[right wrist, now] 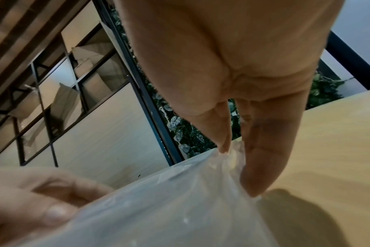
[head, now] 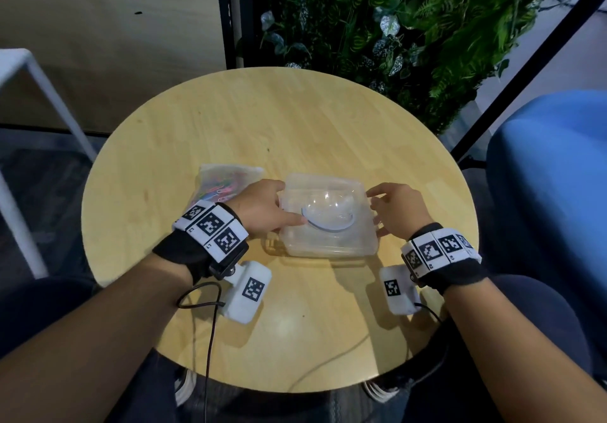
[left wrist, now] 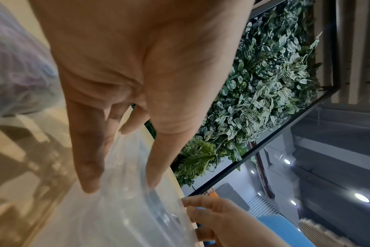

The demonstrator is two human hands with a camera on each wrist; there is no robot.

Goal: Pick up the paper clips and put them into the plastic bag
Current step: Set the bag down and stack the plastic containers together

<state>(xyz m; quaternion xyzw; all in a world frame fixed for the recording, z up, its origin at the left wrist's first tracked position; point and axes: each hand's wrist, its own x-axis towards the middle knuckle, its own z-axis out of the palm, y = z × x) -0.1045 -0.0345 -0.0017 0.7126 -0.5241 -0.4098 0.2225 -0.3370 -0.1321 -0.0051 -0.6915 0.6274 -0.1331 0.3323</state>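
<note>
A clear plastic bag (head: 226,183) holding several coloured paper clips (head: 218,190) lies on the round wooden table (head: 295,120), just behind my left wrist; it shows blurred as the bag (left wrist: 15,66) in the left wrist view. A clear lidded plastic box (head: 328,242) stands in the middle, between both hands. My left hand (head: 286,203) touches its left side with straight fingers, thumb lying on the lid. My right hand (head: 377,212) pinches the box's right rim, seen as thumb and finger meeting on the box (right wrist: 169,208). No loose clips are visible.
A plant wall (head: 410,28) rises behind the table. A blue chair (head: 551,176) stands at the right and a white frame (head: 33,71) at the left. Cables hang from both wrist cameras over the table's near edge.
</note>
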